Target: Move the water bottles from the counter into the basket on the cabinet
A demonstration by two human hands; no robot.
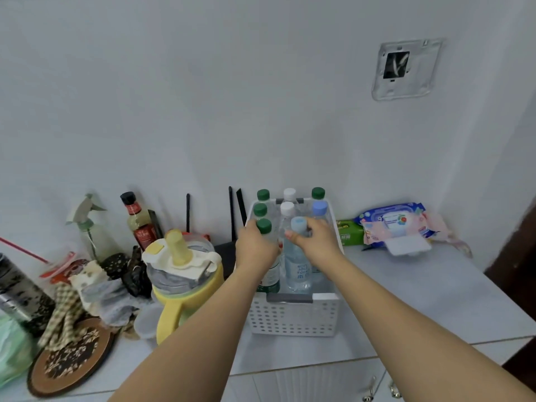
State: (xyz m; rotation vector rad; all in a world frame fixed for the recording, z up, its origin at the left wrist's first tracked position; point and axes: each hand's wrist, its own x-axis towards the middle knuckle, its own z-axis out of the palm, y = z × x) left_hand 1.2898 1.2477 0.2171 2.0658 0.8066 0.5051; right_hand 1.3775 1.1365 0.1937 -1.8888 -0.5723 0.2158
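Nearest, on the left of the white counter (420,288): a round patterned wooden board (71,358) under a checked cloth (62,311), and a yellow jug (185,288) with a clear upper part and a pale lid. Beside the jug, in the middle: a white perforated basket (294,317) with a grey handle strip on its near rim, standing on the counter above the cabinet doors (304,384).

Inside the basket, upright and packed close: eight water bottles in three rows. In the near row, a green-capped bottle (264,226) on the left and a pale-blue-capped bottle (298,224) with a blue label next to it. Left hand (255,249) curled around the neck of the green-capped bottle, just under the cap; grip closed on it. Right hand (316,240) pinching the pale-blue-capped bottle at its neck, thumb in front, fingers behind; grip closed on it as well. Behind these, two more green caps, two white caps, one blue cap and one green cap at the back right.

Farther back, along the wall: a spray bottle (87,224), a sauce bottle (137,221) with a black cap, black router antennas (232,210), a green packet (349,232) and a pack of wet wipes (397,224) with its flap open.
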